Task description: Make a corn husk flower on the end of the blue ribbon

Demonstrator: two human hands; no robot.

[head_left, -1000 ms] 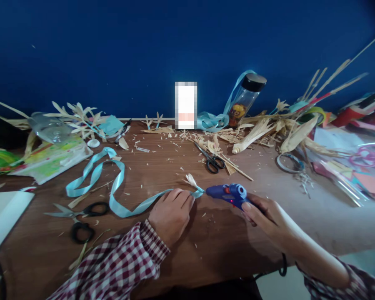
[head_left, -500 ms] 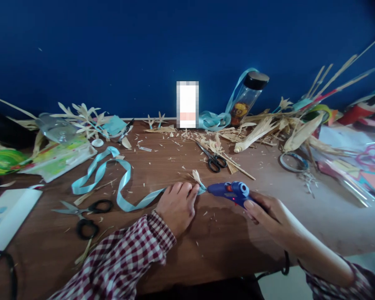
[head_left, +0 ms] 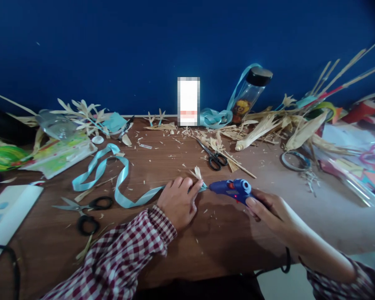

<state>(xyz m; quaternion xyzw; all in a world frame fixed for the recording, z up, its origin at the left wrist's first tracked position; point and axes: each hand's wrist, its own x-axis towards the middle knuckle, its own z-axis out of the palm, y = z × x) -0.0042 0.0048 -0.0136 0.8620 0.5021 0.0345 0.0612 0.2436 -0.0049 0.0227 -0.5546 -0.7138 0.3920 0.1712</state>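
Observation:
My left hand (head_left: 178, 203) rests on the table with its fingers closed on the light blue ribbon (head_left: 122, 189), whose end comes out by the index fingertip. A small pale husk flower (head_left: 197, 172) sticks up at that fingertip, its base against the ribbon end. In my right hand (head_left: 266, 211) is a blue hot glue gun (head_left: 230, 188), gripped by its handle, with a small red light lit. Its nozzle points left and is very close to the ribbon end; whether it touches, I cannot tell. My left palm hides part of the ribbon.
Black-handled scissors (head_left: 86, 210) lie open at left, and a second pair (head_left: 214, 158) lies beyond my hands. A leaning bottle (head_left: 250, 93), a ribbon coil (head_left: 217, 118), dried husks (head_left: 258, 131) and a tape roll (head_left: 295, 161) stand farther back. A white power strip (head_left: 14, 212) is at left.
The view has shifted slightly. The glue gun's nozzle has moved a little away from the ribbon end, and my left index finger lies slightly farther over it. Both hands keep their holds.

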